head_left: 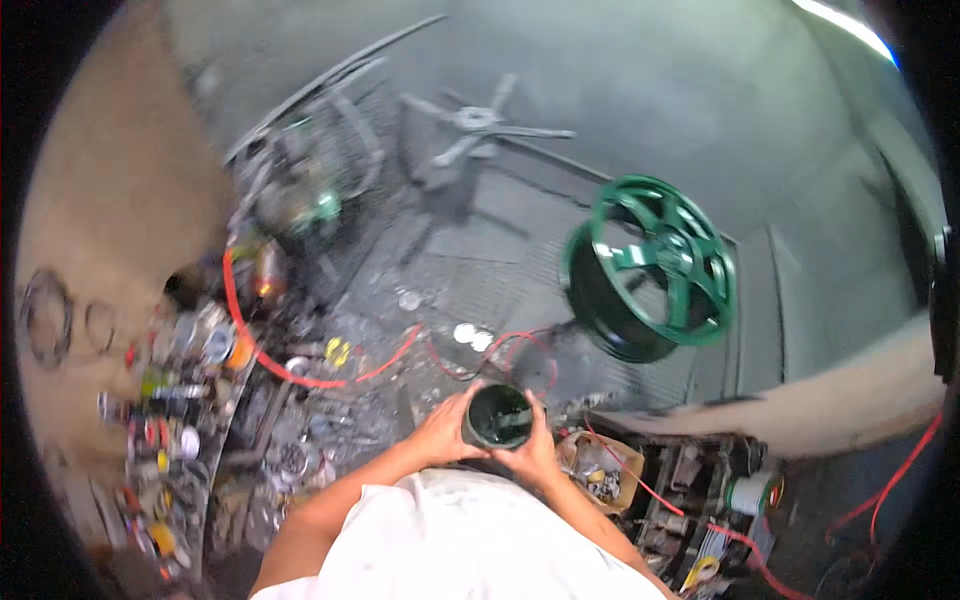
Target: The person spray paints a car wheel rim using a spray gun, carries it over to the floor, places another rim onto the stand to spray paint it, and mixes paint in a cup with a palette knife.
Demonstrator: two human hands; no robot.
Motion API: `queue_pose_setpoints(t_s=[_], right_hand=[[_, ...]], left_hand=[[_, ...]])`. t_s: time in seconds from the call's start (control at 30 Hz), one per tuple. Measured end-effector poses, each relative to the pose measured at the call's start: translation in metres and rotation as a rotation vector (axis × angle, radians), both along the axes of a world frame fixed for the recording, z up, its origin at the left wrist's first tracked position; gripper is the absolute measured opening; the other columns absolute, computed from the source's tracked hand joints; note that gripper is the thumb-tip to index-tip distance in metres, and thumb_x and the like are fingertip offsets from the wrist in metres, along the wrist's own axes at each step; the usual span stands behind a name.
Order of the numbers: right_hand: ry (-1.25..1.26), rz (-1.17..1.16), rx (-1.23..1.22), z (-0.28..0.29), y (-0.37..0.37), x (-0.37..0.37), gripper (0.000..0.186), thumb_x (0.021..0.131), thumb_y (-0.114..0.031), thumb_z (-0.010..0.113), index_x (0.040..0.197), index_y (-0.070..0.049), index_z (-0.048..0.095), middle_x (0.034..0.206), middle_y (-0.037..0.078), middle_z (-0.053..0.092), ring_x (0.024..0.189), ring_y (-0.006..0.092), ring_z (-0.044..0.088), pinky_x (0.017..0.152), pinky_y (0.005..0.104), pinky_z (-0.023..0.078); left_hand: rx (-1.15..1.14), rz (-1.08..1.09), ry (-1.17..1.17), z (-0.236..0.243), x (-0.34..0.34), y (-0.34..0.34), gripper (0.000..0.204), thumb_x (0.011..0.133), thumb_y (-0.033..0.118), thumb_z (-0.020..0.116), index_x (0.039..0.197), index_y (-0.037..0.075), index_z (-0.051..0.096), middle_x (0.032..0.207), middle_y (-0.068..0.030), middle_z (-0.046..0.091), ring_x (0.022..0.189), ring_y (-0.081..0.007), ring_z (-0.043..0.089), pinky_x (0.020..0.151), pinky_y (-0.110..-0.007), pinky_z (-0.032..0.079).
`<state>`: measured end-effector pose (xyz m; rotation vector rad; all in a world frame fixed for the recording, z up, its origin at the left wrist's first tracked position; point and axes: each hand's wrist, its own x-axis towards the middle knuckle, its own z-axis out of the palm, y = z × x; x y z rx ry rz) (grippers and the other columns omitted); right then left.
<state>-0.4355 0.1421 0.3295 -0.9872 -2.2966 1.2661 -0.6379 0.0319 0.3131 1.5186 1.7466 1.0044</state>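
Close to my body, both hands grip a round cup point(499, 416) with dark green liquid inside. My left hand point(445, 428) wraps its left side, and my right hand point(531, 448) wraps its right side. What the cup is made of I cannot tell. Ahead and to the right stands a car wheel rim point(655, 262) with glossy green spokes and a dark inner barrel, tilted on a support I cannot see well.
A red hose point(300, 380) loops across the floor on the left. A cluttered bench point(185, 440) with jars lies at far left. At right are a cardboard box point(605, 475) of small parts and a shelf point(690, 470). A grey spoked stand point(480, 122) is at the back.
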Motion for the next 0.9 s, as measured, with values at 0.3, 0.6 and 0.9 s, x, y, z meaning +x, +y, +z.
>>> queue_pose_setpoints(t_s=[0.3,0.6,0.9], right_hand=[[0.301,0.747,0.176,0.042,-0.084,-0.208,0.105,0.063,-0.026,0.097,0.148,-0.009,0.038,0.158,0.029,0.036,0.138,0.0458,0.049,0.112,0.0513,0.044],[0.229,0.930,-0.126,0.030,-0.105,-0.302,0.070,0.078,-0.042,0.088,0.117,-0.003,0.045,0.103,0.007,0.055,0.090,0.0172,0.055,0.084,0.0338,0.050],[0.325,1.442,0.063,0.091,-0.115,-0.409,0.022,0.095,-0.007,0.064,0.115,0.001,0.072,0.091,0.016,0.074,0.075,0.0252,0.070,0.069,0.0351,0.055]], left_hand=[[0.264,0.730,-0.158,0.009,-0.094,-0.165,0.127,0.059,0.036,0.099,0.155,0.002,0.024,0.150,-0.0215,0.048,0.139,-0.0393,0.049,0.114,-0.048,0.042],[0.312,1.201,0.105,0.013,-0.134,-0.274,0.111,0.060,0.027,0.095,0.149,0.000,0.036,0.143,-0.0233,0.053,0.132,-0.0411,0.053,0.112,-0.046,0.043],[0.151,1.326,0.084,0.018,-0.166,-0.241,0.101,0.063,0.031,0.093,0.145,-0.003,0.044,0.140,-0.0262,0.055,0.130,-0.0428,0.054,0.111,-0.047,0.044]])
